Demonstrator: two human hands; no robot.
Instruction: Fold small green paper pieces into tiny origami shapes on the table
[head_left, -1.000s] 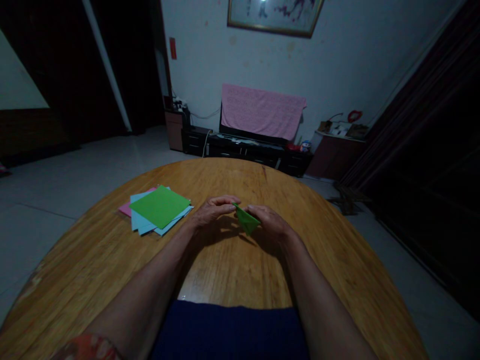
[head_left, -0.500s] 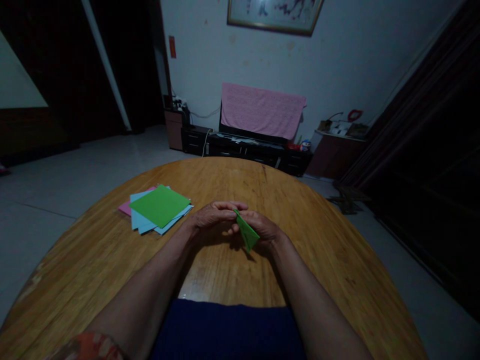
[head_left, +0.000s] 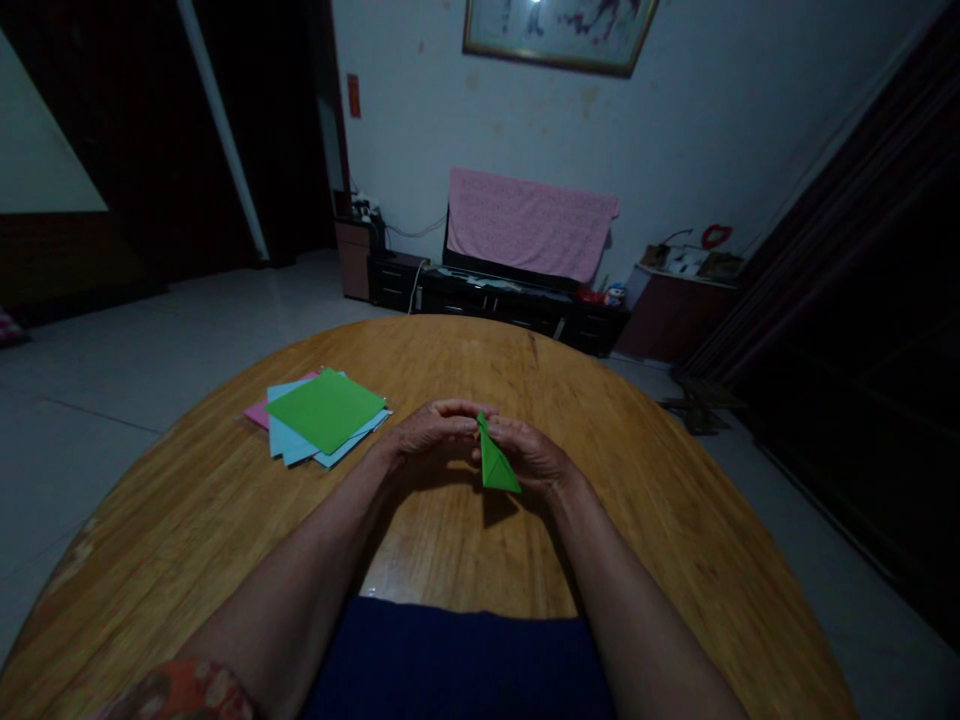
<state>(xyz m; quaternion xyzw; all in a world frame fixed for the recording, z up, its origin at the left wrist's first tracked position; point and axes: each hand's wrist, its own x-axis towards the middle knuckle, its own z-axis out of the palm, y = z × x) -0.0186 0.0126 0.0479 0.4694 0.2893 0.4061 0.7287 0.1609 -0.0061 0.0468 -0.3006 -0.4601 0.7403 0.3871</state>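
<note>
At the left of the round, brown wooden bench (head_left: 187, 520) lies a loose stack: a square green paper sheet (head_left: 325, 410) atop light-blue paper sheets (head_left: 281, 440), pink paper (head_left: 257, 413) peeking out. Rightward, the left hand (head_left: 431, 428) pinches the narrow upper end of a small, folded green paper piece (head_left: 496, 473), whose flared end points down towards the person, between the hands. The right hand (head_left: 531, 455) closes on its upper right side. It should be nearly weightless, stiffer along layered creases, easily crumpled elsewhere; a light fingertip hold on the thick folds suits it best.
</note>
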